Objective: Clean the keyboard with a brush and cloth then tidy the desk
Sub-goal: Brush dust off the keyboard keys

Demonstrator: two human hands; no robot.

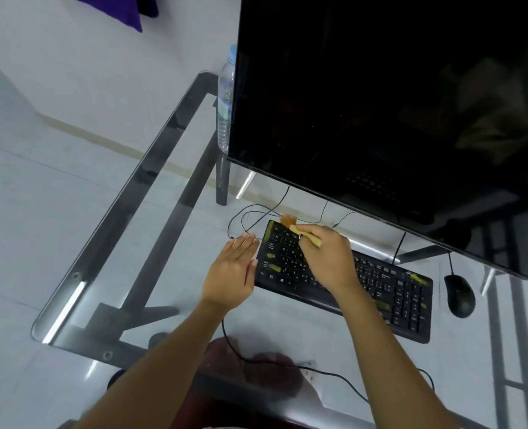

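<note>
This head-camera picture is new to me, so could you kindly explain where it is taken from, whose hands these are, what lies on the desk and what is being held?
There is no machine here: a person wears a wide-angle camera on the head, looking forward and down, so both arms reach in from the bottom of the picture. The right hand grips a small brush with a pale handle and orange-brown bristles, the bristles at the far left corner of the black keyboard. The left hand is open and flat beside the keyboard's left end, holding nothing. All this sits on a glass desk. A dark monitor stands behind the keyboard, a black mouse lies to its right, a water bottle shows at the monitor's left edge, and thin cables run across the glass. No cloth is visible.
</note>
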